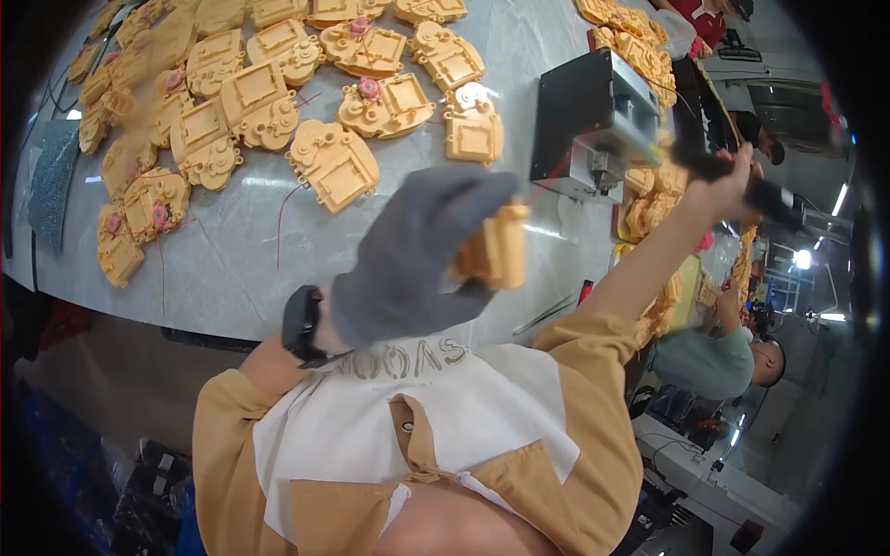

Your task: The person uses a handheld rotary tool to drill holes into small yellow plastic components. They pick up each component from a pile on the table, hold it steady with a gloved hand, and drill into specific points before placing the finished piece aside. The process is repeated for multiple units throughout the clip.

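Note:
My left hand (408, 255), in a grey glove with a black watch at the wrist, is closed around a yellow-orange plastic housing (501, 248) held above the table. Motion blurs the housing, and the fingers hide part of it. Raised out to the right, my bare right hand (723, 188) is wrapped around a black rod-shaped tool (777, 204). The tool sticks out on both sides of the fist and is too blurred to tell its exact kind. Between the two hands stands a black box-shaped device (593, 120) with a metal front.
Many similar yellow-orange housings (334, 165) lie on the grey table (241, 278), some with pink parts and red wires. More are piled beyond the black device. Tweezers (544, 315) rest near the table edge. A person in green (705, 360) sits at the right.

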`<state>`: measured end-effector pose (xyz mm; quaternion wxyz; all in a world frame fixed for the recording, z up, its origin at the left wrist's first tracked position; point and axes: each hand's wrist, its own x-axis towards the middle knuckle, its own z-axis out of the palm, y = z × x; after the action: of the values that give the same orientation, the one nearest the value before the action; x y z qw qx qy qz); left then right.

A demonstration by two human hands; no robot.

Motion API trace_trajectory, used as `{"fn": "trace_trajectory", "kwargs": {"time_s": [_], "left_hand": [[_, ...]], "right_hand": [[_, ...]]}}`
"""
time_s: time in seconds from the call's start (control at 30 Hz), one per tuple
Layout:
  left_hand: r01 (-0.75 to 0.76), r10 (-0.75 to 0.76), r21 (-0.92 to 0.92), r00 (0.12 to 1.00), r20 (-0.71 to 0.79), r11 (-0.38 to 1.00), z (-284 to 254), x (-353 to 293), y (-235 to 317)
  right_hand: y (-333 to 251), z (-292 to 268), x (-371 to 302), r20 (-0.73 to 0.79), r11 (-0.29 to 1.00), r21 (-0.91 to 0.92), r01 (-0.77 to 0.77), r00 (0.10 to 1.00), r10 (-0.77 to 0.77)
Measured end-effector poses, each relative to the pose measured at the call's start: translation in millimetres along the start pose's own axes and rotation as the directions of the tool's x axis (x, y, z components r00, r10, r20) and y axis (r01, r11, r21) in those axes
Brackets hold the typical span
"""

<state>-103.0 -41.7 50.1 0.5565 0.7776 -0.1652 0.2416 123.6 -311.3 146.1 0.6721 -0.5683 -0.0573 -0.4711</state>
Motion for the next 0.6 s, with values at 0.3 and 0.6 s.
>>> {"fn": "trace_trajectory", "kwargs": {"time_s": [0.3,0.6], "left_hand": [[0.231,-0.731,-0.899,0.669,-0.132,0.373,-119,-132,14],[-0.317,-0.800,-0.935,0.514,-0.310,0.158,-177,-235,40]], "right_hand": [[-54,-50,-20,0.040,0.978,0.199,0.066,0.996,-0.075],[-3,-20,6,-0.015,0.989,0.126,0.082,0.997,-0.080]]}}
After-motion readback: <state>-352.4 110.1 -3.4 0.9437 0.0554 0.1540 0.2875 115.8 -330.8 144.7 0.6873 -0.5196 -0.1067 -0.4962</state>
